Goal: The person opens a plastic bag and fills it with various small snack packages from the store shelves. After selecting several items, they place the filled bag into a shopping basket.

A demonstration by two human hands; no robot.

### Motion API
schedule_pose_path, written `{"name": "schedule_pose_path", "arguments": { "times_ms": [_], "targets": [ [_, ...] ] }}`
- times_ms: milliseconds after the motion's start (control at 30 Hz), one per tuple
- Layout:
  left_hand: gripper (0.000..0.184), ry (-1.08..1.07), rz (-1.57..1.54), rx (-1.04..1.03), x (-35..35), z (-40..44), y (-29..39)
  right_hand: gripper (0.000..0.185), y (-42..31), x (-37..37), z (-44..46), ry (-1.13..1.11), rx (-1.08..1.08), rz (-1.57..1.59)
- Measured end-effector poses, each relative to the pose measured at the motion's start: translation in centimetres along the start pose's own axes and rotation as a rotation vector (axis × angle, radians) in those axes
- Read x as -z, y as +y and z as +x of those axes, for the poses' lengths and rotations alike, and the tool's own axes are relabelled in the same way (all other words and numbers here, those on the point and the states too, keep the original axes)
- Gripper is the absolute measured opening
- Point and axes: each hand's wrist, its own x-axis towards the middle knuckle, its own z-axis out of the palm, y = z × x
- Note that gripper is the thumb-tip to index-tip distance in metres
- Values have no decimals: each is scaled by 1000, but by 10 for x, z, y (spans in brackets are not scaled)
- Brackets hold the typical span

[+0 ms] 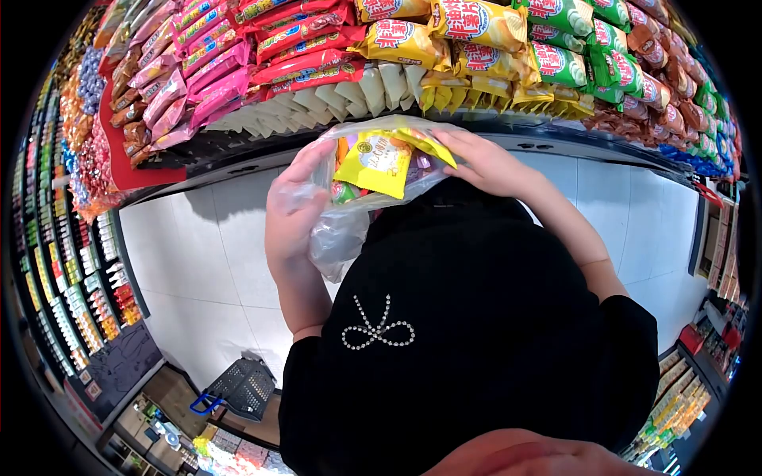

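Holding a thin, crinkly see-through bag [332, 238], the left hand [295, 202] and right hand [486, 163] pinch its rim with their fingers. Shiny, flat yellow packet [377, 163] sits on top inside, near piled puffy packs [480, 36].

A long, curved shelf [548, 144] with a dark front edge holds many snack packs in neat rows. From left to right, there are pink packs [216, 65], red packs [309, 70], yellow packs [479, 22], green packs [560, 65] and brown packs [675, 83]. Pale packs [317, 105] sit low, under the red ones. The floor [198, 262] has big, light tiles with thin lines between them.
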Motion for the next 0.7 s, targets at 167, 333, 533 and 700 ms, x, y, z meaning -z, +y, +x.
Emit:
{"name": "schedule_pose_path", "arguments": {
  "times_ms": [167, 333, 533, 700],
  "targets": [
    [55, -3, -7, -19, -1, 0, 5, 53, -6, 11, -10, -26, 82, -77],
    [54, -43, 70, -30, 4, 0, 7, 23, -2, 13, -10, 41, 103, -250],
    [50, 26, 253, -2, 26, 0, 0, 6, -34, 43, -12, 68, 315, -168],
    [52, 17, 312, 25, 44, -1, -9, 9, -50, 56, -13, 83, 331, 24]
  ]
}}
